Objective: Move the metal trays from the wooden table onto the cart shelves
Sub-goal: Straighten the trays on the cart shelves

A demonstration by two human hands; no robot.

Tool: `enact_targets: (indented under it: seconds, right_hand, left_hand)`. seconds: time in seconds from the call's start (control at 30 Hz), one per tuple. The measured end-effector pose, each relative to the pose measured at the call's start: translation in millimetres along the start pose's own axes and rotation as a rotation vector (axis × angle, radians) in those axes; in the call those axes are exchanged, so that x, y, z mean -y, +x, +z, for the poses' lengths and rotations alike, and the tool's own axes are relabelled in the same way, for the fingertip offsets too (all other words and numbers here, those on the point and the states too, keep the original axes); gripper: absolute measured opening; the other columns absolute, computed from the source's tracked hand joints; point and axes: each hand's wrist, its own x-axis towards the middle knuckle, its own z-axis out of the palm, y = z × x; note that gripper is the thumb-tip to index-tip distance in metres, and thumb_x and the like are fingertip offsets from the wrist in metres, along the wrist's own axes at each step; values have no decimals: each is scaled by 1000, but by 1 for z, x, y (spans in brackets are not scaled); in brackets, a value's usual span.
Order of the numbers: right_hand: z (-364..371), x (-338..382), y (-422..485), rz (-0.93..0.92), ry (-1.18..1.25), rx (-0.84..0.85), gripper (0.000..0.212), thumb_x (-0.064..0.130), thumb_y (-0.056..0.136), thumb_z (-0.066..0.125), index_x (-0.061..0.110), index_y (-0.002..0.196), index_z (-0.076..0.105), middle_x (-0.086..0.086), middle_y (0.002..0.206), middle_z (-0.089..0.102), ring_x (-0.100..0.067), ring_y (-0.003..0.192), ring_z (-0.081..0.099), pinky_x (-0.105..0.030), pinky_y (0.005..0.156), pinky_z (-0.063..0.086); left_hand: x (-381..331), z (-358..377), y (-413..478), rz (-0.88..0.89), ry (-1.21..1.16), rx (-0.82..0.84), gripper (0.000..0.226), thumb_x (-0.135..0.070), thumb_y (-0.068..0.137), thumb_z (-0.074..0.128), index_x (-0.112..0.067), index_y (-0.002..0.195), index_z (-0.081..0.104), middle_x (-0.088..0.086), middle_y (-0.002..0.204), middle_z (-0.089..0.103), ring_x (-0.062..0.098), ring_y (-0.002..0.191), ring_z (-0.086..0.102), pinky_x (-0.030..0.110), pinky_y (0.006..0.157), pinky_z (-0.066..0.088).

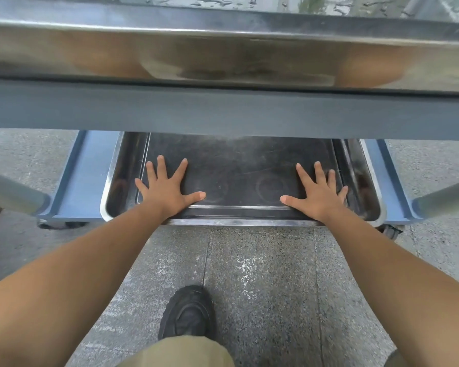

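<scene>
Pressing tray [239,160] (lower shelf [86,178]): both hands [167,190] [317,193]

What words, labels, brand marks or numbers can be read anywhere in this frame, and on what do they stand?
None: no readable text shows in this view.
The lower metal tray shows only scratches and faint ring marks.
The upper metal tray, the cart rail and the black shoe carry no visible lettering.

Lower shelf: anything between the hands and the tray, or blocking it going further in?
Nothing visible: left hand and right hand lie flat on the tray, which sits inside a larger tray on the lower shelf. The upper shelf hides its far end.
</scene>
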Motion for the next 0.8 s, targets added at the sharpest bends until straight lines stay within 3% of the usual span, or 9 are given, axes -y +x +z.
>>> enact_targets:
  seconds: [0.47,0.8]
  right_hand:
    - [16,3,-8,26,-9,-26,103,90,69,41,51,150,-10,4,162,-23,-35,148,-19,-68,112,-4]
    - [6,-1,2,-7,-1,-19,102,86,72,47,52,150,-8,5,162,-25,-33,148,-21,-68,112,-5]
  left_hand:
    - [5,-7,-3,30,6,36,107,-93,64,35,-52,151,-12,5,161,-29,36,147,-27,68,113,-6]
    - [-1,-1,-1,1,-3,-4,107,-95,66,36,-50,152,-11,7,162,-26,38,147,-25,70,113,-3]
